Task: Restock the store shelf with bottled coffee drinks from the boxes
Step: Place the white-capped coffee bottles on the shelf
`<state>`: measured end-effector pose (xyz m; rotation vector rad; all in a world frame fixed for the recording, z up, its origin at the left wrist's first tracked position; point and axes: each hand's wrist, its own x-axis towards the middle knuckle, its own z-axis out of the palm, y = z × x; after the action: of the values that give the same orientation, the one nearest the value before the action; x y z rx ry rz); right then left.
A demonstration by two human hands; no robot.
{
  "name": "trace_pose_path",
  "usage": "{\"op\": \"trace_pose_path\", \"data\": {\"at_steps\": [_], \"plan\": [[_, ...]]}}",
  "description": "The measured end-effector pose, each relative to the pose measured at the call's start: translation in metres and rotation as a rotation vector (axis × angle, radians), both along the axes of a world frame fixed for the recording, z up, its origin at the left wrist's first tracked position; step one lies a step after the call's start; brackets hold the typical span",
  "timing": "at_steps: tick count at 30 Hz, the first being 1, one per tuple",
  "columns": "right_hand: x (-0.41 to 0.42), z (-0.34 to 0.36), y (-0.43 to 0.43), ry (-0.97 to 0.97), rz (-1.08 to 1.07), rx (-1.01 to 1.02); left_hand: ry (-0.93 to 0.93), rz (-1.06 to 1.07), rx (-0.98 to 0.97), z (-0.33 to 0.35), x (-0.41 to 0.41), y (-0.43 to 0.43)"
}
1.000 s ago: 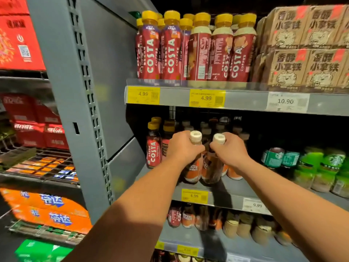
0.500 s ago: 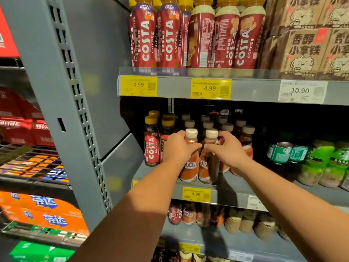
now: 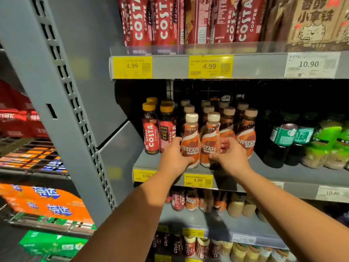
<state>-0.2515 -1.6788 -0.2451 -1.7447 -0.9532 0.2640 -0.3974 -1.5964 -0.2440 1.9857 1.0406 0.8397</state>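
Two orange-and-brown plastic Nescafé bottles with cream caps stand upright, side by side, at the centre of the frame, near the front edge of the grey metal shelf (image 3: 273,173). The left hand (image 3: 174,157) curls round the left bottle (image 3: 190,142) low on its body; the right hand (image 3: 231,157) grips the right bottle (image 3: 210,142) likewise. Tan-capped matching bottles (image 3: 245,137) crowd just behind. Yellow-capped red Costa bottles (image 3: 151,137) flank the left, dark green-labelled bottles (image 3: 283,140) the right, with bare shelf strip in front.
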Motion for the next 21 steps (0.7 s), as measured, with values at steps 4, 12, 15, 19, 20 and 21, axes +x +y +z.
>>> {"op": "trace_pose_path", "data": {"at_steps": [4,12,15,19,20,21], "plan": [[0.003,-0.005,0.006,0.002,-0.016,0.01,0.008,0.045,0.034,-0.007,0.006,-0.002],[0.009,-0.02,0.013,0.096,-0.01,0.049,-0.031,0.077,0.046,-0.012,0.009,0.002],[0.012,-0.021,0.012,0.124,0.027,0.052,-0.043,0.087,0.039,-0.014,0.008,0.003],[0.008,-0.018,0.009,0.128,0.047,0.074,-0.098,0.067,0.015,-0.015,0.007,0.003],[0.007,-0.018,0.008,0.131,0.046,0.078,-0.118,0.063,0.006,-0.014,0.006,0.003],[0.007,-0.017,0.008,0.134,0.046,0.082,-0.135,0.064,-0.003,-0.013,0.006,0.002]]}}
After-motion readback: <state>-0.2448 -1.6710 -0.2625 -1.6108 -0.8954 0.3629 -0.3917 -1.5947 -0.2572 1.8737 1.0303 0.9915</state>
